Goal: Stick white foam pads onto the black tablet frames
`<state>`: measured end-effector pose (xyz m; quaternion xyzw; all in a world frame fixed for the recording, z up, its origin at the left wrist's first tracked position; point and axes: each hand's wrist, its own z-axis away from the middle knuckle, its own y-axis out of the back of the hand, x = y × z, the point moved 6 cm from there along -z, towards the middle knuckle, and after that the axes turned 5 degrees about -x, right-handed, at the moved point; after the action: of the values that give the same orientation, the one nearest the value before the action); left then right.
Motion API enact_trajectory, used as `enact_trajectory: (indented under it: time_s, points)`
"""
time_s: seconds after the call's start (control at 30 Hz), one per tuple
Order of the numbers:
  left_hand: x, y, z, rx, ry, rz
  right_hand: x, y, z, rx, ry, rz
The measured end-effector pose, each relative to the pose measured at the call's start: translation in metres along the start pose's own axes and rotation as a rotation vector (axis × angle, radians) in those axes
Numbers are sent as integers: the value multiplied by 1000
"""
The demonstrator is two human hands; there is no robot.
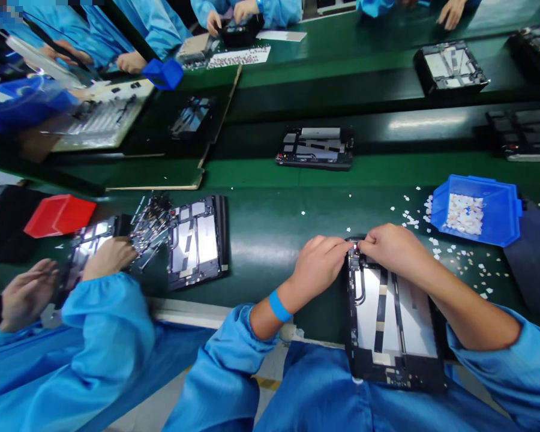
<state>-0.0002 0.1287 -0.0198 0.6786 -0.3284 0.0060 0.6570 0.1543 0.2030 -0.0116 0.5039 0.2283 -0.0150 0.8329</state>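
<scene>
While both hands [355, 255] meet, fingers seemingly pinch the tablet frame [393, 324].

Fingertips hidden at tablet frame [393, 318] top

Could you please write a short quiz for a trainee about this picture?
1. Where do the left hand and right hand meet on the open tablet chassis?
2. True or false: the blue bin holds white bits.
3. What colour is the bin by the co-worker's hand? A red, B yellow.

Key: 1 at its far edge, near the left corner; 2 true; 3 A.
</scene>
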Motion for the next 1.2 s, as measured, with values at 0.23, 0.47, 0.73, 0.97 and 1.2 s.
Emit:
enact_trajectory:
  time_s: [0.23,0.47,0.73,0.97,1.2]
  points:
    - [9,3,-1,-77,-104,-300,2,-3,4,22,42,34]
    - [20,19,-14,-241,-227,-360,12,-23,53,306,565,60]
    - [-1,20,-20,-240,-232,-305,6,-27,58,222,732,432]
    - [11,24,-14,-265,-227,-393,11,-6,67,201,723,197]
    - [9,21,-11,-271,-152,-328,153,19,224,800,-194,-541]
